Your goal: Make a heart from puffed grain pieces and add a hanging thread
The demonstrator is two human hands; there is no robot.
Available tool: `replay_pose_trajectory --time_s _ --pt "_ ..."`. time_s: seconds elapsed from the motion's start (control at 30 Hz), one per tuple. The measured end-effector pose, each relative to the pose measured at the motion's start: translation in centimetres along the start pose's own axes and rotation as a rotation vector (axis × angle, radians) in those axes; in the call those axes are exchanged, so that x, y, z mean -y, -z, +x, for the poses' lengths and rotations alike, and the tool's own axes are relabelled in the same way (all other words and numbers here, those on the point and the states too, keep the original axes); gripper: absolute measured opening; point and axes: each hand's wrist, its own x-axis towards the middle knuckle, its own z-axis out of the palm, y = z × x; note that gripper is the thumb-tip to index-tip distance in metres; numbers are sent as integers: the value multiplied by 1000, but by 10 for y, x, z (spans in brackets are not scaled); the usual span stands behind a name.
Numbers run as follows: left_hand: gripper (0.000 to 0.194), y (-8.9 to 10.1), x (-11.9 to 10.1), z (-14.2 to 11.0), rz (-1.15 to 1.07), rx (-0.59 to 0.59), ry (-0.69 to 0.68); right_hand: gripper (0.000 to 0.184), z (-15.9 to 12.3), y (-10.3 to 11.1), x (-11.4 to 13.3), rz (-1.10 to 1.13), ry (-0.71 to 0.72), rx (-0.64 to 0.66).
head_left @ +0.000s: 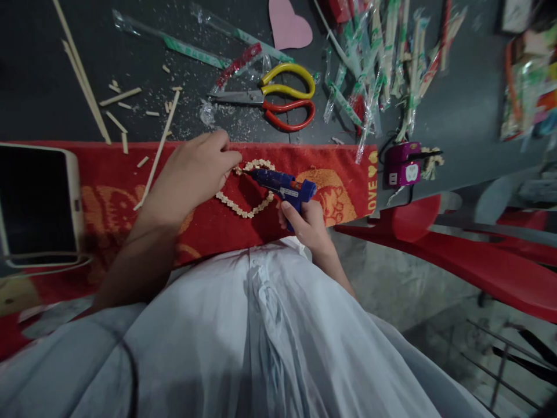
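In my right hand is a blue hot glue gun, gripped by its handle with the nozzle pointing left. The nozzle tip meets the upper left part of a heart-shaped outline made of small wooden pieces. This outline lies on a red patterned towel. My left hand is at the outline's upper left side, its fingers pinched close to the nozzle. What those fingertips hold, if anything, is too small to make out.
Yellow-and-red-handled scissors lie beyond the towel, near a pink paper heart. Wooden sticks and cut bits are scattered at left. Wrapped chopsticks pile up at right, by a purple box. A phone or tablet lies far left.
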Motion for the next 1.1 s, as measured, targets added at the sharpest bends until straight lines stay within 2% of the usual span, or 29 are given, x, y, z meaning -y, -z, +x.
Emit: replay_pose_trajectory --time_s 0.2,0.33,0.5,0.8,1.1 --pt "34 2 -1 0 -3 3 12 65 -1 0 3 -28 2 10" --pt "33 -5 1 0 -55 -30 20 62 -2 1 5 -79 32 -4" --pt "35 -11 4 0 -116 -38 28 60 -6 5 5 -39 -7 -49" --pt "34 2 -4 -1 -65 26 38 63 -3 2 9 -53 14 -19" --pt "36 1 -3 -1 -69 6 3 68 -4 -1 2 29 -43 -28"
